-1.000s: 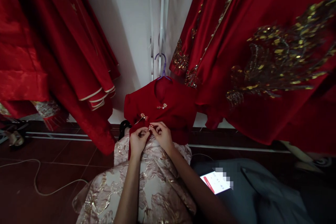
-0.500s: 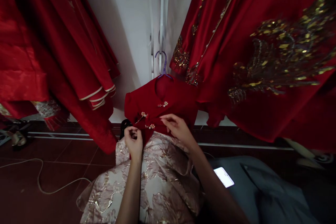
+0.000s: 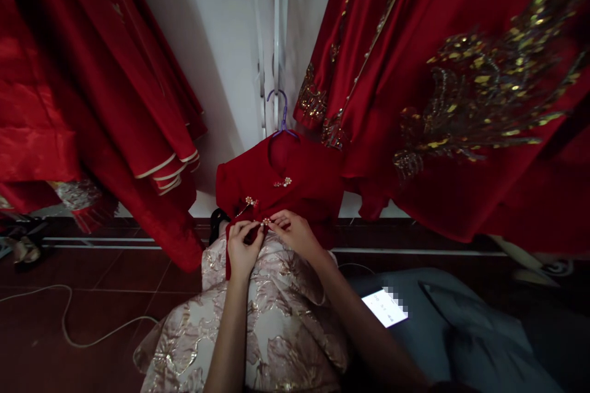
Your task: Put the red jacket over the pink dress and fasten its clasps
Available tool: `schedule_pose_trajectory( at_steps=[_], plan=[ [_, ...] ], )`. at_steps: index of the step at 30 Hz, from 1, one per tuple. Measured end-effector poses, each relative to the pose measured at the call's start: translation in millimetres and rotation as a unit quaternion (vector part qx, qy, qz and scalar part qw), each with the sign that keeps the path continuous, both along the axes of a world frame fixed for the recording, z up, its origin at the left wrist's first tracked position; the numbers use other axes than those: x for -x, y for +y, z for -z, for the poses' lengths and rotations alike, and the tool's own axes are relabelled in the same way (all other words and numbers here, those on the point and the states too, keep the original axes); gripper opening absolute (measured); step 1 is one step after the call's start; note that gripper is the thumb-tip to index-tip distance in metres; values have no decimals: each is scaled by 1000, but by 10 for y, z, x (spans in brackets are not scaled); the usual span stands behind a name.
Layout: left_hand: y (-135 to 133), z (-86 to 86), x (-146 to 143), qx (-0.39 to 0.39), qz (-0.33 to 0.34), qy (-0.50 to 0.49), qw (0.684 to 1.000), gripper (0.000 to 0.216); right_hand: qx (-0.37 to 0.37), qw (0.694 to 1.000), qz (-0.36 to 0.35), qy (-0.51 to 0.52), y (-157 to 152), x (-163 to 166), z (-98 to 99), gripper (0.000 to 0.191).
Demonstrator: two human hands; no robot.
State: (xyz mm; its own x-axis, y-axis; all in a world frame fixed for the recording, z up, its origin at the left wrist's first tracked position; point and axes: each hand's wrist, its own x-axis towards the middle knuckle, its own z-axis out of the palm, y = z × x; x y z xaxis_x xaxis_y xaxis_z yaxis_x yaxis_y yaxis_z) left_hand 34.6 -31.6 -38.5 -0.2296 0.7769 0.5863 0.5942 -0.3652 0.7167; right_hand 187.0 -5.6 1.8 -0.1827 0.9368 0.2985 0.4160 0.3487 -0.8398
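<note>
The small red dress (image 3: 295, 181) hangs on a purple hanger (image 3: 282, 118) against the wall. Left hand (image 3: 243, 250) and right hand (image 3: 297, 234) both pinch its pearl clasp (image 3: 266, 221). Fabric appears soft, light; the clasp looks delicate, best gripped by fingertips.

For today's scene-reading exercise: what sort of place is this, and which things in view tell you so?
Probably a dress shop's fitting or storage corner. Long red satin gowns with gold sequin embroidery hang around, a small red dress on a purple hanger leans against the white wall, and both hands work at its pearl clasp.
</note>
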Motion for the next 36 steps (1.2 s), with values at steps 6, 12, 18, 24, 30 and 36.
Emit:
schedule_pose_trajectory(
  at_steps=[6, 12, 18, 24, 30, 36],
  plan=[
    [6, -23, 1, -11, -1, -8, 1000, 18, -29, 1000, 7, 10, 48, 49, 108, 15],
    [27, -44, -37, -18, -6, -52, 998, 18, -59, 998, 30, 18, 13, 142, 117, 17],
    [-22, -110, -94, 14, 8, -128, 992, 20, -29, 998, 1, 55, 42, 133, 150, 18],
    [29, -153, -85, 72, 5, -227, 971, 28, -15, 998, 13, 63, 33, 142, 114, 19],
    [343, -320, 31, 124, 51, -381, 915, 36, 117, 981, -47, 145, 54, -10, -91, 25],
    [463, -465, 86, 248, 168, -466, 833, 29, 172, 958, -141, 179, -29, -270, -367, 26]
  ],
)
